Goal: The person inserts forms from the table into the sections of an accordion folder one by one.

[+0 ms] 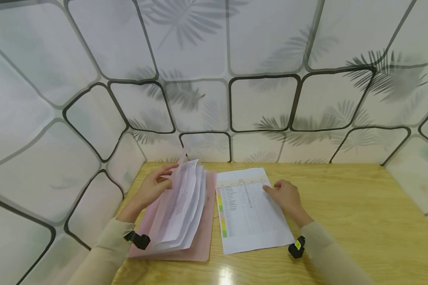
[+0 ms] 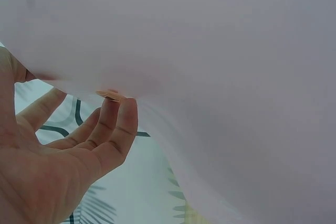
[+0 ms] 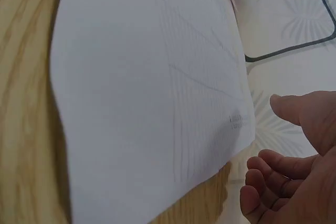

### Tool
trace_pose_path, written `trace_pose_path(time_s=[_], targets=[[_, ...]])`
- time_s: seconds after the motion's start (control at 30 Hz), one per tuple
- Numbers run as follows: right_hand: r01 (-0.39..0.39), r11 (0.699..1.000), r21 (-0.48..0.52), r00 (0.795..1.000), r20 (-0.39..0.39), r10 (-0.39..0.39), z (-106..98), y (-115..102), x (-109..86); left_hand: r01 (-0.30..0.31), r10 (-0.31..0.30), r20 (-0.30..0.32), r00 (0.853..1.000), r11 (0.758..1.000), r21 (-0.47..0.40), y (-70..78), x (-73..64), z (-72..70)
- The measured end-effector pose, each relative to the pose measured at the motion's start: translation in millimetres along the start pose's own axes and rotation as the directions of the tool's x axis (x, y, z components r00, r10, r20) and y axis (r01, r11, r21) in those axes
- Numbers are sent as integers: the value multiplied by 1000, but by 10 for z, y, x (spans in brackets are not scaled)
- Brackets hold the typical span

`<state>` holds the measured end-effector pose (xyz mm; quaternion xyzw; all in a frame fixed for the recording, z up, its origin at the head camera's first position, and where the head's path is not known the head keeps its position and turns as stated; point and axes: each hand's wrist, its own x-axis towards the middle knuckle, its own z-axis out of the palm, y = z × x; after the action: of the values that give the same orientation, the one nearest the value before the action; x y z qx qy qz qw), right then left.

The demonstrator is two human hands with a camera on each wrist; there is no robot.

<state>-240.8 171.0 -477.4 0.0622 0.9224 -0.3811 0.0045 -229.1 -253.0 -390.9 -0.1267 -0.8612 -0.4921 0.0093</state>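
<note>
A pink folder point(image 1: 211, 209) lies open-sided on the table, its front cover raised and its white printed sheets point(image 1: 189, 198) fanned upward. My left hand point(image 1: 152, 187) pinches the upper edge of the raised pink cover point(image 2: 210, 77), thumb on one face and fingers at the edge. Just right of the folder lies a loose printed sheet point(image 1: 251, 221), a table with a yellow, green and pink strip down its left side. Over that sheet's right edge is my right hand point(image 1: 285, 196); in the right wrist view its thumb and loosely bent fingers stand apart, with nothing between them.
The wooden table point(image 1: 346, 213) stretches to the right of the sheet. Behind and to the left stands a pale wall covering point(image 1: 199, 103) with dark outlines and leaf prints. Each wrist carries a small black camera point(image 1: 297, 247).
</note>
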Motion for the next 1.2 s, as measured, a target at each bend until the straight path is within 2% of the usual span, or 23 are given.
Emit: trace_pose_path(time_s=[0.13,0.43,0.73,0.87,1.2], targets=[[-34,994,-100,999,7,35,-30,44,-7,-7,7,5,1000,1000,-3,-4,-5,-1],[-1,970,-243,1000,27,8,36,120,12,-14,14,3,1000,1000,-2,-22,-3,6],[-47,973,-226,999,-6,46,37,64,-17,-13,13,-3,1000,1000,-9,-21,1,10],[-53,977,-205,998,2,55,18,29,-35,-24,24,-3,1000,1000,-8,-18,2,18],[-48,971,-235,998,17,53,71,67,40,-11,11,-10,1000,1000,5,-25,-3,0]])
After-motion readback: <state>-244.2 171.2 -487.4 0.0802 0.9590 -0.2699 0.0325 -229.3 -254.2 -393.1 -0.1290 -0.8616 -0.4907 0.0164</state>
